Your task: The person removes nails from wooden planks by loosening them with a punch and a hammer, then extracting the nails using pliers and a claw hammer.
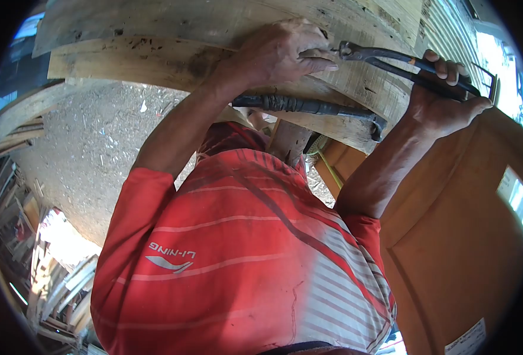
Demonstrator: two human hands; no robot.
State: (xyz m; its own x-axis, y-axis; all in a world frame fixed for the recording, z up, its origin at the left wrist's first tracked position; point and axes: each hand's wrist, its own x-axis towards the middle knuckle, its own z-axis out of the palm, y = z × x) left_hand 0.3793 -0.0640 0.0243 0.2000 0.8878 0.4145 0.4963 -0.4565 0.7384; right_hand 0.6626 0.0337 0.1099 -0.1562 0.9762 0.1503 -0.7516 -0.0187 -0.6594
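My right hand (447, 100) is wrapped round the dark handles of a pair of pincers (412, 66), whose jaws point left. Just left of the jaws is my left hand (288, 50), its thumb and fingers brought together near the pincer tip; whatever they pinch is too small to name. Under both hands lie weathered wooden planks (214, 26). A dark bar with a wrapped grip (308, 105) rests along the near plank edge, its hooked end at the right.
Brown panels (450, 207) with white labels stand at the right. Scrap wood (60, 290) is piled at the lower left on the littered ground (84, 154). Corrugated sheet (450, 35) shows at the upper right.
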